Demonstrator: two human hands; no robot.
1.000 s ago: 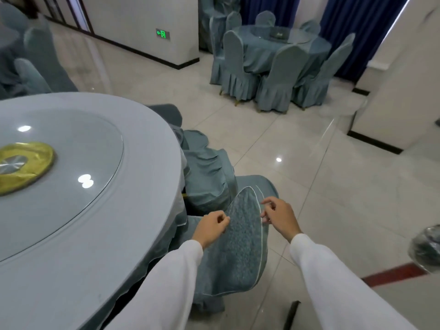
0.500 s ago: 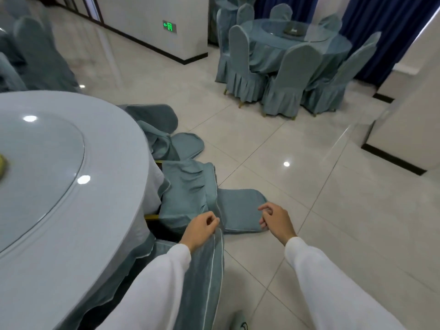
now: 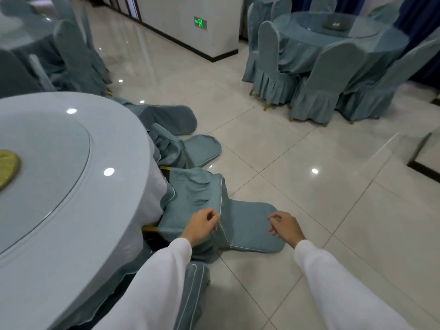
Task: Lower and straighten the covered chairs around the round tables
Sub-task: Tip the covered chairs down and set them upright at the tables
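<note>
Beside the round grey table (image 3: 71, 210), three blue-green covered chairs lean tipped against its edge, their backs lying flat on the tile floor. The closest tipped chair (image 3: 250, 225) lies just beyond my hands, a second (image 3: 202, 148) and a third (image 3: 171, 120) farther along. A nearer chair's back (image 3: 192, 294) stands upright under my left forearm. My left hand (image 3: 202, 226) hovers over the tipped chair's piped seat edge, fingers loosely curled. My right hand (image 3: 284, 226) hovers over its back, also loosely curled. Neither hand grips anything.
A glass turntable (image 3: 42, 144) with a gold centrepiece (image 3: 7, 167) tops the table. Another round table (image 3: 340, 36) ringed with upright covered chairs (image 3: 326, 79) stands back right. More covered chairs (image 3: 76, 55) stand back left. Open tile floor (image 3: 333, 198) spreads to the right.
Both hands held the top of the near chair's back a second ago; they have let it go and moved forward over the following tipped chair as the view shifted along the table.
</note>
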